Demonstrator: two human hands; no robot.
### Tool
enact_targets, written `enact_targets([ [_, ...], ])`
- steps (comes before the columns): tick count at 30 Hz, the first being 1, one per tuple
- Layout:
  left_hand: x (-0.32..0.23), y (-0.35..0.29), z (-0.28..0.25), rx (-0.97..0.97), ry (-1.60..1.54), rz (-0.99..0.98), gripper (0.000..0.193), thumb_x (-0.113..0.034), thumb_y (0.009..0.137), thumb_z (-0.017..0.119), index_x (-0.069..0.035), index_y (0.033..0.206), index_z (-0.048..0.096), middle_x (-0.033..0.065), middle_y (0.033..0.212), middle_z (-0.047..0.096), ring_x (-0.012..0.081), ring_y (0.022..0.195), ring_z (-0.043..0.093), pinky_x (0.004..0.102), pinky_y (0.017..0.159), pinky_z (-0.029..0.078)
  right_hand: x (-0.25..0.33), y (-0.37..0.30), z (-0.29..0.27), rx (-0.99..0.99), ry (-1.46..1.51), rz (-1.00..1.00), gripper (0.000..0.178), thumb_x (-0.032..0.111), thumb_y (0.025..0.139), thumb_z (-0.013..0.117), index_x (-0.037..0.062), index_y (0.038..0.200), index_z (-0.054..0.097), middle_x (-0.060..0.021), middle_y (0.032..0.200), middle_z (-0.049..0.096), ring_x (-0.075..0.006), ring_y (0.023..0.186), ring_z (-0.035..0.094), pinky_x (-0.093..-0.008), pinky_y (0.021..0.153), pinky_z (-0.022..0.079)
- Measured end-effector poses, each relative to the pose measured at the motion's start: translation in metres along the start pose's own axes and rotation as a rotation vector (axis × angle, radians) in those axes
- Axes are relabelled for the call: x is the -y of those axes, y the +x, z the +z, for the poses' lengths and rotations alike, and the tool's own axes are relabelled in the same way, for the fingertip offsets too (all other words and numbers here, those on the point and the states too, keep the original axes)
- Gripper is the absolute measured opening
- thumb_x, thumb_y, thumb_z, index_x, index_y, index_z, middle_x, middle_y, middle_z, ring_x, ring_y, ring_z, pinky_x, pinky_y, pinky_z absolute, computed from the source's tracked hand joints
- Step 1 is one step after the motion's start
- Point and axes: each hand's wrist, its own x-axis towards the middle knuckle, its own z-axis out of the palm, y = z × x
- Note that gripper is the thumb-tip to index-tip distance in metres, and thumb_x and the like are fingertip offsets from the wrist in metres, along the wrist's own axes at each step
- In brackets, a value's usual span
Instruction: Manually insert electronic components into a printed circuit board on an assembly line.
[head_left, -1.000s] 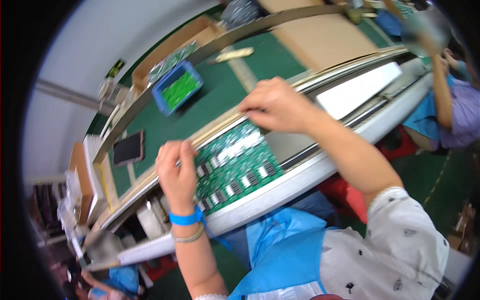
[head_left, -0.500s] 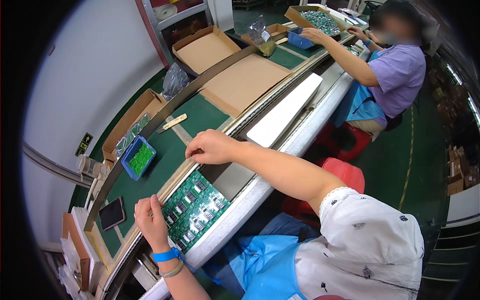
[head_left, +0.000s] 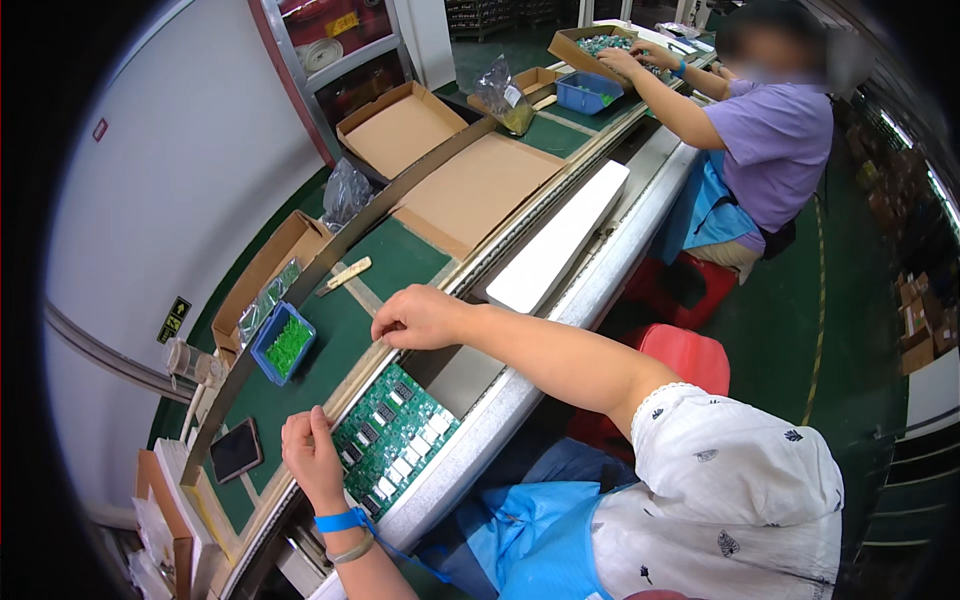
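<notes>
A green circuit board (head_left: 385,475) with dark display blocks and white rectangular parts lies in the near track of the bench. My left hand (head_left: 312,455) is closed at the board's left edge, thumb raised, a blue strap and a bangle on its wrist. Whether it touches the board I cannot tell. Near the board's far corner, my right hand (head_left: 420,318) is held over the pale rail with fingers curled together. What those fingers pinch, if anything, is hidden. A blue bin (head_left: 304,362) of small green pieces stands beyond the rail.
A phone (head_left: 236,452) and a cream-handled tool (head_left: 347,274) lie on the green mat. Flat cardboard (head_left: 480,180) covers the bench farther along. A white slab (head_left: 560,240) lies in the track. A co-worker (head_left: 775,160) sits at the far right, hands at a box of parts.
The view has shifted slightly, while my hands stay in nearly the same places by the board. The co-worker's hands have come together over the parts box.
</notes>
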Motion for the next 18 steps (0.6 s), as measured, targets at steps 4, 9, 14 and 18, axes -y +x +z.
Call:
enact_targets([
  [4,0.003,0.038,0.003,-0.036,0.094,0.063,0.013,-0.015,0.097,0.066,-0.003,0.093,0.068,0.0102,0.087,0.063,0.0256,0.081,0.057,0.0376,0.076,0.046,-0.001,-0.002,-0.001,0.006,-0.044,-0.039,0.018,0.016,0.084,0.069,0.0093,0.099,0.076,-0.0110,0.091,0.074,-0.0287,0.085,0.071,-0.0401,0.075,0.056],
  [9,0.057,0.115,0.009,-0.005,0.403,0.122,0.017,-0.016,0.092,0.069,-0.005,0.105,0.071,0.0127,0.103,0.069,0.0326,0.095,0.064,0.0429,0.085,0.051,-0.001,0.000,0.004,0.021,-0.049,-0.058,0.018,0.020,0.081,0.068,0.0114,0.095,0.077,-0.0092,0.090,0.076,-0.0312,0.086,0.072,-0.0446,0.076,0.056],
  [14,0.068,0.152,0.023,0.216,0.447,-0.040,0.025,-0.016,0.079,0.080,-0.006,0.102,0.078,0.0147,0.097,0.075,0.0349,0.098,0.067,0.0450,0.088,0.053,-0.001,0.000,0.004,0.016,-0.038,-0.063,0.017,0.018,0.083,0.067,0.0100,0.095,0.076,-0.0090,0.091,0.075,-0.0305,0.088,0.071,-0.0427,0.077,0.056],
  [18,0.065,0.159,0.034,0.261,0.463,-0.085,0.019,-0.015,0.078,0.080,-0.005,0.095,0.079,0.0168,0.091,0.076,0.0343,0.087,0.072,0.0438,0.081,0.056,-0.003,0.002,-0.001,0.058,-0.071,-0.079,0.016,0.018,0.086,0.065,0.0090,0.095,0.075,-0.0081,0.093,0.075,-0.0290,0.091,0.070,-0.0430,0.080,0.055],
])
